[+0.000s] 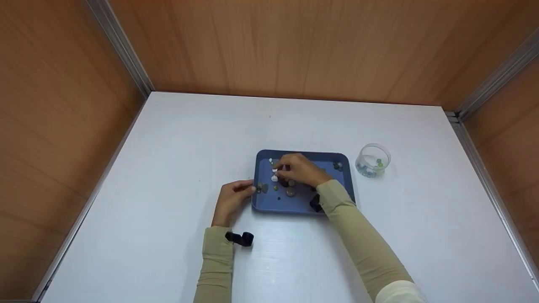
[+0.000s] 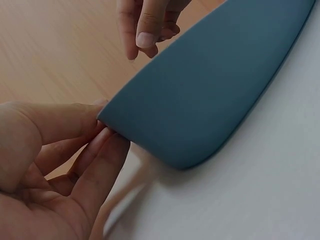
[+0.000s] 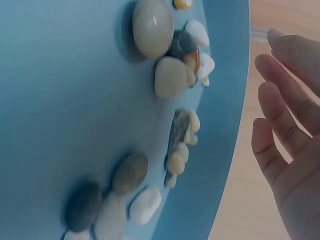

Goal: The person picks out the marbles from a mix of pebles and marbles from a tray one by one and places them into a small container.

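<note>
A blue tray holds pebbles of several colours. My left hand is at its left side. In the left wrist view, the thumb and fingers of that hand pinch the tray's rim. My right hand is over the tray's middle, its thumb and index finger spread slightly beside white pebbles. A round beige pebble lies just below it. From the right wrist, the right hand's fingers look loosely bent, with no pebble visible among them. A pale oval stone and a white pebble also show.
Right of the tray stands a clear round container with bluish and green pieces inside. Dark pebbles sit in the tray's far right corner. A wooden panel rises behind the white table, with more panels at both sides.
</note>
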Available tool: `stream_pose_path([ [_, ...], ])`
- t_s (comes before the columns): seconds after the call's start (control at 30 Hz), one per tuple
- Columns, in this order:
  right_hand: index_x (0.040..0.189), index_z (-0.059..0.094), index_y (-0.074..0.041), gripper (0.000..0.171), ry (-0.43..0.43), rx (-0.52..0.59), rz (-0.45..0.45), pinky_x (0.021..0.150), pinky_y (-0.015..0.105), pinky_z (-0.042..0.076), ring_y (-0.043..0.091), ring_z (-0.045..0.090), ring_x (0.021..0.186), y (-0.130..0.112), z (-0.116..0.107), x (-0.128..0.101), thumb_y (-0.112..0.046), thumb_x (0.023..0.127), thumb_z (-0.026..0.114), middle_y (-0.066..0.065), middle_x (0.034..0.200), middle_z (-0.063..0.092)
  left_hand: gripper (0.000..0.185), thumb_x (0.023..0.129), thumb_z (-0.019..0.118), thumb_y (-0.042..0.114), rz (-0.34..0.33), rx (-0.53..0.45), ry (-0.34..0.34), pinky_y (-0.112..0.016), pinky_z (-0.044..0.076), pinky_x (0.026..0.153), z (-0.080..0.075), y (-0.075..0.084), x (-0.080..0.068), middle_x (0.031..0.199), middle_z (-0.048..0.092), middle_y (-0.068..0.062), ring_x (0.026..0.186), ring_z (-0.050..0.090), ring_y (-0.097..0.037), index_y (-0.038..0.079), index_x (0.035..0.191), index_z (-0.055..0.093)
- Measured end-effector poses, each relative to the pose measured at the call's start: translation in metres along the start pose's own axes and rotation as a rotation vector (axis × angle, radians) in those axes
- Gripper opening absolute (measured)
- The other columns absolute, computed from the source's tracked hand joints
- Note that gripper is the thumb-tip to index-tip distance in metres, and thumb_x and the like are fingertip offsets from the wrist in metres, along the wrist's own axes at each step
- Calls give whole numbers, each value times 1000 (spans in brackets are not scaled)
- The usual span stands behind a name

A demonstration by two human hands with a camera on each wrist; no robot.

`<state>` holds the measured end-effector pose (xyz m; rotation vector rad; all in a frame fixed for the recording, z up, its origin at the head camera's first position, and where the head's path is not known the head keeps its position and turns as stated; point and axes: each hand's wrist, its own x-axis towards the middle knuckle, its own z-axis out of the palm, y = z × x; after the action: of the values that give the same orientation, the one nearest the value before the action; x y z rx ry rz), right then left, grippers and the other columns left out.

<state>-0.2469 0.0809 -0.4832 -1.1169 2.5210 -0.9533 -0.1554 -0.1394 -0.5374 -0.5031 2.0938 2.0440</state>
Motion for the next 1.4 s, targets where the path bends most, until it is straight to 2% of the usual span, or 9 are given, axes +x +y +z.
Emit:
stream_pose_path([
  [0.2, 108, 72, -2, 21, -63, -43, -29, 76, 30, 56, 20, 66, 89, -7, 8, 9, -12, 90, 67, 11, 100, 70, 32, 83, 74, 9, 1, -16, -4, -24, 53, 83, -1, -1, 0, 111, 68, -12, 95, 63, -15, 1, 113, 69],
  [0.53, 103, 75, -5, 18, -169, -129, -26, 69, 25, 53, 15, 63, 83, -20, 18, 23, -12, 87, 70, 6, 96, 72, 30, 82, 74, 6, -4, -55, -1, -24, 54, 81, 0, 0, -1, 111, 68, -13, 94, 64, -14, 1, 111, 70],
  [0.77, 101, 75, -8, 17, -251, -150, -11, 74, 24, 55, 12, 65, 83, -24, 24, 30, -14, 85, 73, 4, 94, 74, 30, 82, 73, 4, 6, -93, -5, -23, 54, 80, 0, 3, -5, 109, 68, -13, 92, 63, -14, -1, 112, 69],
  [0.93, 101, 75, -7, 18, -297, -140, -10, 81, 24, 55, 14, 67, 88, -25, 29, 34, -13, 85, 73, 5, 96, 74, 31, 81, 74, 4, 9, -103, -2, -22, 54, 79, 1, -1, -1, 110, 68, -15, 90, 64, -13, -2, 112, 69],
  [1.03, 101, 75, -6, 18, -315, -140, -25, 80, 24, 55, 15, 68, 87, -24, 32, 35, -11, 84, 72, 6, 95, 75, 33, 82, 74, 5, 13, -106, -7, -21, 54, 78, 1, -1, -1, 112, 68, -16, 90, 64, -12, -4, 113, 68],
  [1.23, 99, 76, -7, 16, -317, -157, 1, 71, 22, 54, 13, 66, 77, -25, 37, 36, -12, 83, 73, 5, 89, 74, 30, 82, 74, 6, 22, -61, 3, -22, 54, 79, 2, -2, -1, 111, 68, -16, 92, 64, -13, -2, 111, 70],
  [1.4, 97, 76, -8, 15, -311, -172, -3, 68, 22, 53, 12, 64, 74, -25, 39, 37, -13, 83, 73, 5, 87, 73, 29, 82, 74, 5, 17, -82, 1, -24, 55, 81, 1, -2, 0, 112, 69, -15, 95, 65, -15, -1, 110, 70],
])
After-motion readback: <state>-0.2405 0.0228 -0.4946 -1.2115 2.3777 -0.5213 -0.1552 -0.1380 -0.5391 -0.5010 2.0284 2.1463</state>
